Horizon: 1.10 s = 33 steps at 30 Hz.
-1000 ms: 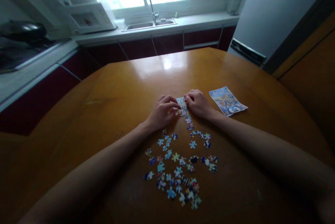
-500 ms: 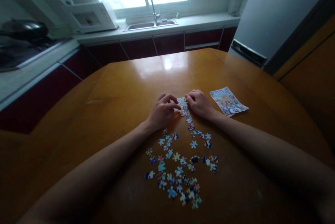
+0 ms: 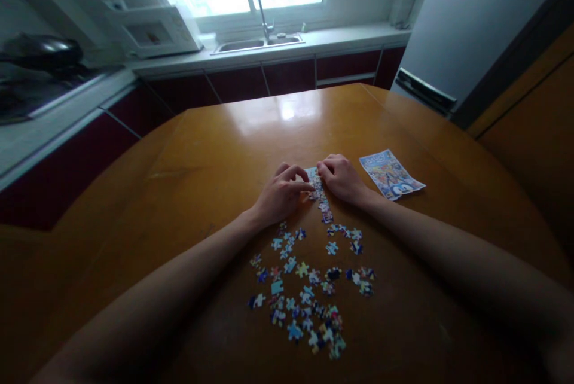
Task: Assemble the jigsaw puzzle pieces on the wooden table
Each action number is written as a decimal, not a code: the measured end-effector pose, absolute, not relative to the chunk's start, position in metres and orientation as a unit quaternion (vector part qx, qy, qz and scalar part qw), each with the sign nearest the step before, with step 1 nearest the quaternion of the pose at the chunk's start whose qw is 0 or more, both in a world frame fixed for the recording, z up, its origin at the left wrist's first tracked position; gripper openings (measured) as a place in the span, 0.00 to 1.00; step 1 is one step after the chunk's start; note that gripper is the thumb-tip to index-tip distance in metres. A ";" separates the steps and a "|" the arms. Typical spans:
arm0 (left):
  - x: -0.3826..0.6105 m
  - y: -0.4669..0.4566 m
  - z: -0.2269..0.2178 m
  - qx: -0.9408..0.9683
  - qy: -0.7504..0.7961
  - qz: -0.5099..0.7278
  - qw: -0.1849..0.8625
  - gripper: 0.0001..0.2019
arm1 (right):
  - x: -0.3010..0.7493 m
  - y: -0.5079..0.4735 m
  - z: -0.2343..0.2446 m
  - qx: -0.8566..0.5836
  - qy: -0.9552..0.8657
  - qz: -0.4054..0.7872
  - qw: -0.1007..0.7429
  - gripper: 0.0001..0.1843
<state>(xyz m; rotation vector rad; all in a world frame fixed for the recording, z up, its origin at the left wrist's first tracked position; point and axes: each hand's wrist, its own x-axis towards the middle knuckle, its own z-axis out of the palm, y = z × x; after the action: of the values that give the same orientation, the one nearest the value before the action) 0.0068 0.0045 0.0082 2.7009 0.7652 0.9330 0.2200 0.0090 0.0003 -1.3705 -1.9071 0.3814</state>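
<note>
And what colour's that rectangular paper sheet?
The paper sheet is light blue with a multicoloured middle, best seen in the head view.

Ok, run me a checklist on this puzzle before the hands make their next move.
1. Left hand at the left side of the joined pieces: ok.
2. Right hand at their right side: ok.
3. Picture sheet in view, not covered by an arm: ok.
4. Loose pieces spread well apart: not ok, many are bunched up on the table.
5. Piece pinched in the left hand: cannot tell.
</note>
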 end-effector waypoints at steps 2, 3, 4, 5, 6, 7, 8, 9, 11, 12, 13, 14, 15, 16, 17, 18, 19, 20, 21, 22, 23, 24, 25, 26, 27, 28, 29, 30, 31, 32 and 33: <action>0.006 0.005 0.008 0.912 0.257 0.307 0.091 0.19 | 0.220 0.009 0.000 -0.536 -0.744 0.150 0.370 0.21; 0.006 0.005 0.008 0.914 0.257 0.300 0.091 0.18 | 0.219 0.009 0.000 -0.538 -0.743 0.150 0.369 0.21; 0.006 0.005 0.008 0.917 0.257 0.292 0.091 0.17 | 0.219 0.009 0.000 -0.539 -0.743 0.150 0.368 0.21; 0.006 0.005 0.008 0.918 0.258 0.287 0.092 0.17 | 0.219 0.009 0.001 -0.539 -0.743 0.149 0.367 0.21; 0.006 0.006 0.009 0.919 0.258 0.285 0.092 0.16 | 0.219 0.009 0.001 -0.539 -0.743 0.150 0.367 0.21; 0.006 0.006 0.009 0.919 0.257 0.285 0.091 0.16 | 0.219 0.009 0.001 -0.539 -0.743 0.151 0.366 0.20; 0.006 0.006 0.009 0.920 0.256 0.284 0.089 0.16 | 0.219 0.009 0.001 -0.539 -0.742 0.152 0.367 0.20; 0.007 0.007 0.009 0.921 0.255 0.283 0.086 0.17 | 0.219 0.009 0.001 -0.539 -0.741 0.155 0.368 0.20; 0.007 0.007 0.009 0.922 0.249 0.286 0.081 0.19 | 0.219 0.009 0.002 -0.540 -0.738 0.161 0.370 0.19; 0.007 0.008 0.009 0.922 0.243 0.290 0.079 0.20 | 0.219 0.009 0.002 -0.542 -0.737 0.162 0.370 0.19; 0.006 0.008 0.009 0.922 0.236 0.296 0.078 0.22 | 0.218 0.009 0.002 -0.544 -0.737 0.161 0.368 0.19; 0.006 0.009 0.009 0.922 0.227 0.303 0.078 0.22 | 0.218 0.009 0.002 -0.545 -0.738 0.158 0.366 0.20; 0.006 0.009 0.009 0.922 0.219 0.308 0.078 0.22 | 0.218 0.010 0.002 -0.546 -0.738 0.155 0.365 0.20; 0.006 0.010 0.009 0.924 0.212 0.308 0.078 0.22 | 0.218 0.010 0.001 -0.546 -0.739 0.152 0.365 0.20; 0.006 0.010 0.009 0.927 0.207 0.302 0.079 0.21 | 0.218 0.011 0.001 -0.544 -0.740 0.150 0.365 0.20; 0.006 0.010 0.010 0.929 0.207 0.295 0.081 0.22 | 0.218 0.011 0.001 -0.544 -0.740 0.148 0.367 0.20; 0.006 0.010 0.010 0.931 0.206 0.289 0.082 0.22 | 0.218 0.012 0.001 -0.542 -0.740 0.148 0.368 0.20; 0.005 0.011 0.010 0.932 0.207 0.287 0.081 0.22 | 0.218 0.012 0.001 -0.542 -0.741 0.147 0.369 0.20; 0.005 0.011 0.010 0.931 0.209 0.289 0.081 0.21 | 0.218 0.012 0.001 -0.542 -0.741 0.147 0.370 0.20; 0.004 0.011 0.010 0.930 0.209 0.289 0.083 0.21 | 0.218 0.012 0.001 -0.541 -0.742 0.147 0.368 0.20; 0.004 0.012 0.009 0.930 0.208 0.289 0.086 0.20 | 0.217 0.012 0.002 -0.541 -0.743 0.147 0.365 0.20; 0.004 0.013 0.009 0.930 0.207 0.290 0.088 0.20 | 0.217 0.013 0.002 -0.543 -0.744 0.146 0.362 0.20; 0.003 0.013 0.008 0.930 0.206 0.292 0.090 0.21 | 0.217 0.012 0.003 -0.544 -0.745 0.145 0.358 0.20; 0.003 0.014 0.008 0.929 0.204 0.296 0.091 0.21 | 0.217 0.012 0.003 -0.546 -0.745 0.143 0.356 0.20; 0.003 0.014 0.007 0.927 0.203 0.301 0.091 0.21 | 0.216 0.012 0.003 -0.548 -0.744 0.140 0.355 0.20; 0.003 0.015 0.007 0.925 0.204 0.307 0.092 0.21 | 0.216 0.012 0.003 -0.549 -0.744 0.138 0.355 0.20; 0.003 0.015 0.006 0.923 0.207 0.312 0.093 0.21 | 0.216 0.012 0.003 -0.548 -0.744 0.138 0.356 0.20; 0.003 0.015 0.006 0.920 0.213 0.316 0.095 0.21 | 0.216 0.012 0.003 -0.547 -0.744 0.138 0.358 0.20; 0.003 0.015 0.005 0.916 0.221 0.321 0.098 0.21 | 0.216 0.011 0.003 -0.545 -0.744 0.140 0.359 0.20; 0.003 0.015 0.005 0.913 0.228 0.324 0.102 0.20 | 0.217 0.011 0.003 -0.544 -0.745 0.143 0.360 0.20; 0.003 0.015 0.005 0.910 0.232 0.326 0.106 0.20 | 0.217 0.011 0.003 -0.543 -0.745 0.147 0.360 0.20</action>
<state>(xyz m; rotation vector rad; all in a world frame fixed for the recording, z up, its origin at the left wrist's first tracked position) 0.0032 0.0152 0.0052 2.6812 0.6845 0.9609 0.2168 0.0109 0.0032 -1.3993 -1.9194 0.3788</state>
